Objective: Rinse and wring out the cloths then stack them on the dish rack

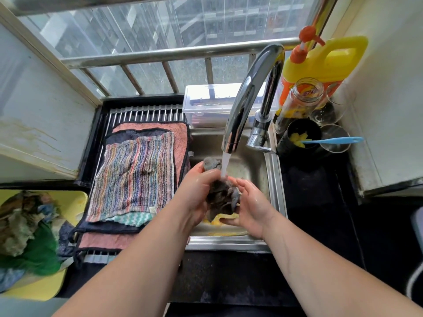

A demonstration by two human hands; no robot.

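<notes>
Two hands meet over the sink [275, 179]. The left hand [196, 188] and the right hand [249, 207] each curl their fingers round a wadded grey cloth [220, 195], held above the basin under the water stream [225, 164] from the tap [247, 94]. The right hand is near the sink's right rim, and the cloth touches neither rim.

Against the sink's left rim, the dish rack [146, 113] carries a flat stack topped by a striped cloth [135, 175], with bare bars only at its far end. Further left of the sink, a yellow basin [75, 200] holds a heap of cloths [23, 223]. Glasses [335, 138] crowd the counter right of the sink.
</notes>
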